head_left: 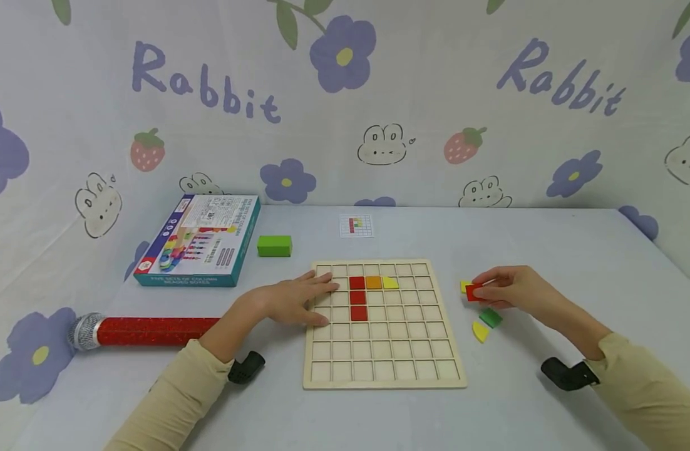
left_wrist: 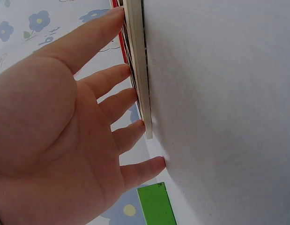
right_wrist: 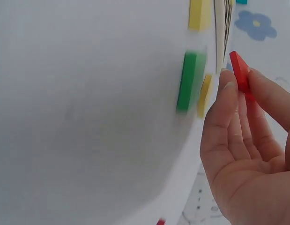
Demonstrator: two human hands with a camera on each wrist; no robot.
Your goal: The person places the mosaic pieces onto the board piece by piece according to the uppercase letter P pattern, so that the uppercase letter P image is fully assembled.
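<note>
A wooden grid board (head_left: 384,373) lies on the table, with three red square tiles (head_left: 359,297) in one column. Beside the top red one sit an orange tile (head_left: 374,282) and a yellow quarter-round tile (head_left: 390,283). My left hand (head_left: 291,300) rests on the board's left edge with its fingers spread. To the right of the board, my right hand (head_left: 511,291) pinches a red tile (right_wrist: 239,70) between thumb and fingers, above the table. Close by lie a green tile (head_left: 491,318), a yellow quarter-round tile (head_left: 480,331) and a partly hidden yellow tile (head_left: 464,286).
A small card (head_left: 356,226) with a coloured grid pattern lies behind the board. A green block (head_left: 274,246) and a boxed set (head_left: 198,241) stand at the back left. A red microphone (head_left: 148,331) lies left, partly behind the left forearm.
</note>
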